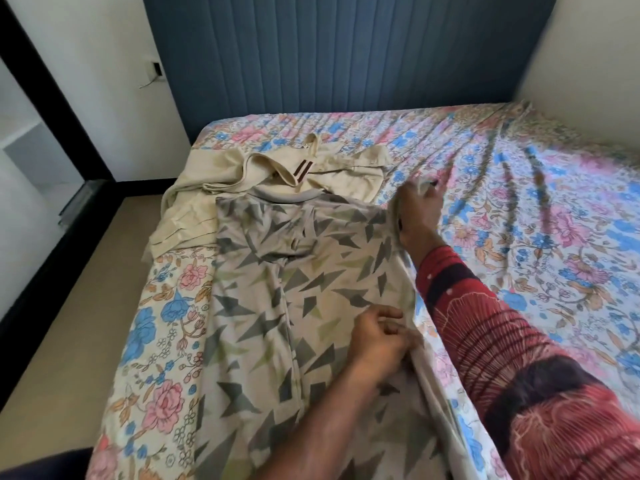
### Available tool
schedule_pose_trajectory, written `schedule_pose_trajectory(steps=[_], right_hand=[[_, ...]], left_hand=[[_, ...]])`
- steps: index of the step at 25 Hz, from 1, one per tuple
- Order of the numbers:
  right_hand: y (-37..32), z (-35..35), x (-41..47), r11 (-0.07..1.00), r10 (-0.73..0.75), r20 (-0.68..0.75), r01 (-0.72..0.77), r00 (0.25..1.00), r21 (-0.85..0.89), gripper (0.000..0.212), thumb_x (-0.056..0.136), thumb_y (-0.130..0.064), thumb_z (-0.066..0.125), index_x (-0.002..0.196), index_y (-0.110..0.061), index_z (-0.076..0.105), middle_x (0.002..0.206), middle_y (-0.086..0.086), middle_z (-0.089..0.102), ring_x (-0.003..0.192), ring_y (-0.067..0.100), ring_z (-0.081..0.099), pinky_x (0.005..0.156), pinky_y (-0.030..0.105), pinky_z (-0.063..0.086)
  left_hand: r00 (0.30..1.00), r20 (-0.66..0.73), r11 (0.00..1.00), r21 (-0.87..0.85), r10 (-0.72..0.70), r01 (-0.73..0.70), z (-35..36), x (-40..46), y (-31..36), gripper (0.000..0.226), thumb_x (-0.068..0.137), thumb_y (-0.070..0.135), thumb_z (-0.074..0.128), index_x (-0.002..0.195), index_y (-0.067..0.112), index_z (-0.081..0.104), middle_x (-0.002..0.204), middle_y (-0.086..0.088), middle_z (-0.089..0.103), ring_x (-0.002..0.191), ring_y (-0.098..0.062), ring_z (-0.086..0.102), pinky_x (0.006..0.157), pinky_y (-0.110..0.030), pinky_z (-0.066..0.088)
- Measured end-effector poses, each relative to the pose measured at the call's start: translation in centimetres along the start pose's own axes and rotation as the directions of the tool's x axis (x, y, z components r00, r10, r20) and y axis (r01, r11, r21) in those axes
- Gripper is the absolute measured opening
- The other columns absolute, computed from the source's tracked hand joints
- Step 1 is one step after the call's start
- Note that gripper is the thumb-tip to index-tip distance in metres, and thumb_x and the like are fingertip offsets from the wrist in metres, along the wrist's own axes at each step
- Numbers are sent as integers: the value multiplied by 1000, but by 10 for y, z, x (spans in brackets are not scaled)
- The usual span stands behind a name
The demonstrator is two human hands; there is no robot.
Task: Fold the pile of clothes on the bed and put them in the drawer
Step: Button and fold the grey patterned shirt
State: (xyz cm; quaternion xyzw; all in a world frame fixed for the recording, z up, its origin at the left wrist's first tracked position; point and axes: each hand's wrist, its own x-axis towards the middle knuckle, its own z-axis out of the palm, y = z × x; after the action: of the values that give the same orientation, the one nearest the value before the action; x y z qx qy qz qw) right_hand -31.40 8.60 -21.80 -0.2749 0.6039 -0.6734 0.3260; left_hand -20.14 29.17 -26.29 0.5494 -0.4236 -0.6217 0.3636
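Observation:
A grey shirt (284, 289) printed with dark and green angular shapes lies flat on the bed, collar toward the headboard. My left hand (379, 341) pinches its right side edge about halfway down. My right hand (417, 213), in a red patterned sleeve, grips the shirt's right shoulder and sleeve end near the collar. Behind the shirt lies a crumpled beige garment (214, 174) with a dark striped tab, partly under the shirt's collar.
The bed carries a floral sheet (519, 220) in pink and blue, wrinkled on the right. A blue padded headboard (346, 53) stands behind. The bed's left edge drops to a tan floor (69, 306) beside a dark-framed glass door (41, 98).

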Motion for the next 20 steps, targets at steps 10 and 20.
schedule_pose_trajectory(steps=[10, 20], right_hand=[[2, 95, -134, 708, -42, 756, 554, 653, -438, 33, 85, -25, 77, 113, -15, 64, 103, 7, 74, 93, 24, 71, 80, 38, 57], [7, -203, -277, 352, 461, 664, 566, 589, -746, 42, 78, -62, 78, 105, -33, 65, 87, -13, 66, 77, 2, 60, 63, 14, 42]], left_hand=[[969, 38, 913, -329, -245, 243, -82, -14, -19, 21, 106, 19, 51, 101, 10, 69, 89, -12, 74, 82, -29, 71, 82, -55, 61], [946, -82, 904, -328, -315, 273, -79, -16, -17, 20, 106, 17, 49, 98, 12, 67, 81, -11, 73, 71, -27, 71, 68, -41, 62]])
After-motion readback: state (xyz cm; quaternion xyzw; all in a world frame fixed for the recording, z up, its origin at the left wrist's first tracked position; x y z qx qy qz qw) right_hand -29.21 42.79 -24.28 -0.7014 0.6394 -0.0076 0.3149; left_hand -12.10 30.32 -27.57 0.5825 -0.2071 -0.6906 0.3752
